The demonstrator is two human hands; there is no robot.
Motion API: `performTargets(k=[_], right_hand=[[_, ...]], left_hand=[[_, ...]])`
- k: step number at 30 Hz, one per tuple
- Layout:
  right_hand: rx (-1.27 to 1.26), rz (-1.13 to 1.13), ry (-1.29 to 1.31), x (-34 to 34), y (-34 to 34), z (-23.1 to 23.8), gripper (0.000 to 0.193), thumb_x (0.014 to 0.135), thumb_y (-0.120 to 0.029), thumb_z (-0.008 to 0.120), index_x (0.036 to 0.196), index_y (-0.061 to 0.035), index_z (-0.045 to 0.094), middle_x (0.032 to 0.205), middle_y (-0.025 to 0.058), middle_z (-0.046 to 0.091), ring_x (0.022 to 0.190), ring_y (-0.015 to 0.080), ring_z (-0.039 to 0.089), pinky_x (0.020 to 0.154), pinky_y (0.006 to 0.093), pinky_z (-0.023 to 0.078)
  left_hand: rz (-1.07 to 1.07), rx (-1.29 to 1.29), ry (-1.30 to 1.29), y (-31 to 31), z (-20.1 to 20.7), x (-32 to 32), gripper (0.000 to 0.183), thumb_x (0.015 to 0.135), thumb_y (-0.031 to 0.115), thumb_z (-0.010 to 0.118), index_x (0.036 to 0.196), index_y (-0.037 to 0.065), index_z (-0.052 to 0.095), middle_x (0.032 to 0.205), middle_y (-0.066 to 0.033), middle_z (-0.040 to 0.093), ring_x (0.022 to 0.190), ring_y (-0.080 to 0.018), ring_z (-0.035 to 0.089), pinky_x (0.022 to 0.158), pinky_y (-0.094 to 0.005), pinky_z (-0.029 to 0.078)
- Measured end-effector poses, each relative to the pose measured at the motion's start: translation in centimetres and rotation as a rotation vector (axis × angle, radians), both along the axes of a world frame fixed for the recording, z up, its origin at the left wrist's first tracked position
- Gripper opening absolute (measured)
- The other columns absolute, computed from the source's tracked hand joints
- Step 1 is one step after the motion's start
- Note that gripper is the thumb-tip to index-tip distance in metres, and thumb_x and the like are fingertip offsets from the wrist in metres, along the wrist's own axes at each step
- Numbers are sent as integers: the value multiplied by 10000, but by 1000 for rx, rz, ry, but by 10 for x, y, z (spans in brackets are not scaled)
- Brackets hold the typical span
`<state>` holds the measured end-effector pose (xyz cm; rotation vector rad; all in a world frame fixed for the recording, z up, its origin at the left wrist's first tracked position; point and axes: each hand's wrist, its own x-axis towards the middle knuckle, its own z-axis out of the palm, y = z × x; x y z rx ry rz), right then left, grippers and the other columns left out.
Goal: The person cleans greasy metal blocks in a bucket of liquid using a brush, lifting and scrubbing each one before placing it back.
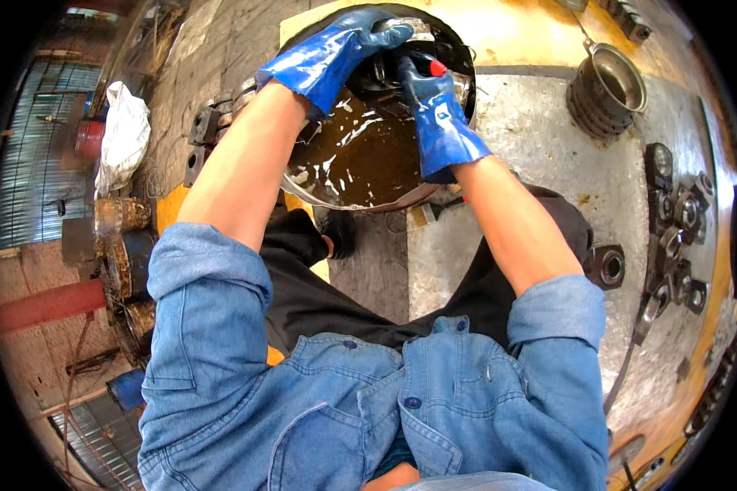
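Observation:
Both my hands wear wet, shiny blue rubber gloves and work over a round metal basin (360,204) holding murky brown liquid. My left hand (364,31) is closed on a grey metal part (416,31) above the basin's far side. Close beside it, my right hand (427,82) has its fingers curled, with a small red piece (438,69) showing at them. What the right hand grips is mostly hidden by the glove. Dark, wet metal shows below the hands, its shape hard to make out.
Right of the basin stands a ribbed metal pot (604,92). Several dark metal blocks with round holes (686,214) lie at the far right, and another holed block (608,267) sits nearer. A white sack (123,135) and rusty drums (124,266) are on the left.

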<state>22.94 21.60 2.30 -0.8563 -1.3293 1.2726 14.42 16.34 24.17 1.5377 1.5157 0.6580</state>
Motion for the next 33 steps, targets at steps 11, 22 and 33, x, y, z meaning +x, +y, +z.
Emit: performTargets(k=[11,22,33], right_hand=[[398,-170,-276,13,-10,11,226,934,-141,734,1144,-60,750,1113,162,768,1054,288,750,910,378,587],[-135,-12,-27,-19,15,-21,285,1022,-256,600,1165,-51,736,1127,139,770,1013,305,739,871,431,608],[-179,160,164,-37,38,-59,310,1039,-275,546,1168,-56,723,1119,147,765,980,316,737,839,451,615]], left_hand=[[20,96,456,-17,7,-10,673,1046,556,495,1491,51,502,1516,-173,533,1415,-333,483,1181,-408,356],[-11,167,639,-31,12,-9,648,1055,563,453,1543,136,468,1609,-138,444,1473,-319,427,1237,-416,303],[-250,425,746,-25,-11,-29,627,962,364,593,1541,158,469,1603,-154,442,1488,-339,404,1252,-422,292]])
